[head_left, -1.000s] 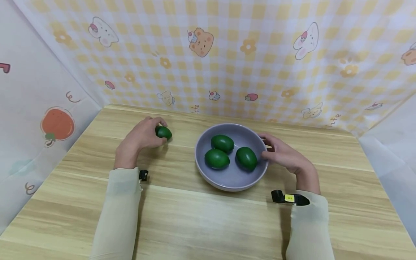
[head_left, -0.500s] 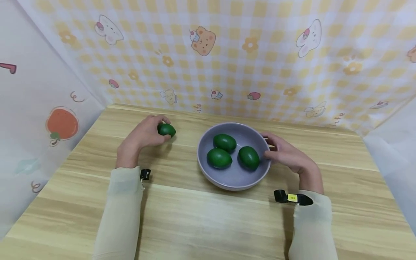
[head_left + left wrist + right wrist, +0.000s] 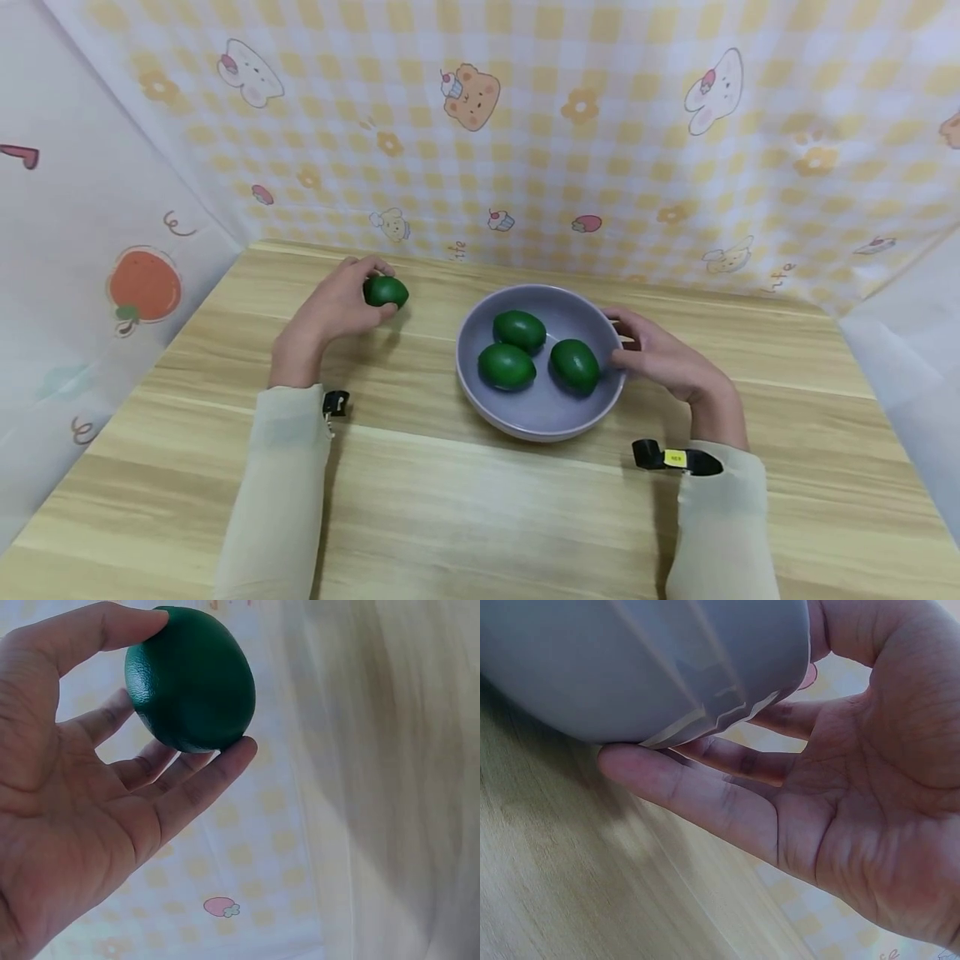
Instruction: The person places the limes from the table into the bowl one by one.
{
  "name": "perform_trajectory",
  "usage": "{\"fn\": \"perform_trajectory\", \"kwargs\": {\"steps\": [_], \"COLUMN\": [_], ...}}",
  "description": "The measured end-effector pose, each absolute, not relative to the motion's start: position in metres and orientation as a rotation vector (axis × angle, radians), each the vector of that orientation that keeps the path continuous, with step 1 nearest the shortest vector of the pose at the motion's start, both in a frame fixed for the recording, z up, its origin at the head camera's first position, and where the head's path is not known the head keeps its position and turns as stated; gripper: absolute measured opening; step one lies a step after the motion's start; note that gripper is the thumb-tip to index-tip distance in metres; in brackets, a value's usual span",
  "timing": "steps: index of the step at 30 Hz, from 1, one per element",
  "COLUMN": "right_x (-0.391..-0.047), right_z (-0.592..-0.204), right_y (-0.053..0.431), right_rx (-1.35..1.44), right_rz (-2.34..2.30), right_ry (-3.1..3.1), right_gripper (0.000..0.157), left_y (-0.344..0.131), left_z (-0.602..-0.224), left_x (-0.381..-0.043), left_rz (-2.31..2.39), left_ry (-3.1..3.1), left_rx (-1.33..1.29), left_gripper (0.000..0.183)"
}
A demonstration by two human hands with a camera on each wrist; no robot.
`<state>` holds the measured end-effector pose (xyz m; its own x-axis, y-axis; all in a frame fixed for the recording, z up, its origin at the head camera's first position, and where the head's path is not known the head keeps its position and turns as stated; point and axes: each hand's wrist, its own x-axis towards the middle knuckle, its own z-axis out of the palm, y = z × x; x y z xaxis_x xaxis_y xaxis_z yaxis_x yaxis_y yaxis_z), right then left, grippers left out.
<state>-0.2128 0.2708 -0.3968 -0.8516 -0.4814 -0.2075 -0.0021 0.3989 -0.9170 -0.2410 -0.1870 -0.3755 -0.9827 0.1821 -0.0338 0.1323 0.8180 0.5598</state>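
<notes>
My left hand [image 3: 333,304] pinches a dark green lime [image 3: 386,292] between thumb and fingers, left of the bowl. In the left wrist view, the lime [image 3: 191,679] sits between the thumb above and the fingertips below, clear of the palm. A round lavender-grey bowl [image 3: 542,421] stands on the table with three more green limes inside: one at the back [image 3: 519,331], one at the front left [image 3: 507,367] and one at the right [image 3: 574,366]. My right hand [image 3: 667,358] holds the bowl's right side, thumb at the rim, fingers against the outer wall [image 3: 652,667].
Under everything is a light wood-grain table [image 3: 480,517]. A yellow-checked cloth [image 3: 525,167] with cartoon prints hangs along its back edge, and a pale printed sheet [image 3: 75,333] closes off the left side. Small black cameras sit at both wrists.
The left hand has risen slightly towards the back with the lime, and more of the fruit now shows. The right hand keeps its hold on the bowl. The head view shifted a little.
</notes>
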Motion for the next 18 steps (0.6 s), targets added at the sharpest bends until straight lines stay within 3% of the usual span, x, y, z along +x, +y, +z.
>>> {"fn": "perform_trajectory", "kwargs": {"steps": [18], "right_x": [-0.2120], "right_z": [-0.3960], "right_y": [0.2702], "right_rx": [-0.399], "right_rz": [-1.449], "right_ry": [2.221], "right_gripper": [0.067], "left_y": [-0.1825], "left_z": [-0.3724], "left_x": [-0.2427], "left_rz": [1.129], "left_ry": [2.838], "left_rx": [0.357], "left_gripper": [0.049]}}
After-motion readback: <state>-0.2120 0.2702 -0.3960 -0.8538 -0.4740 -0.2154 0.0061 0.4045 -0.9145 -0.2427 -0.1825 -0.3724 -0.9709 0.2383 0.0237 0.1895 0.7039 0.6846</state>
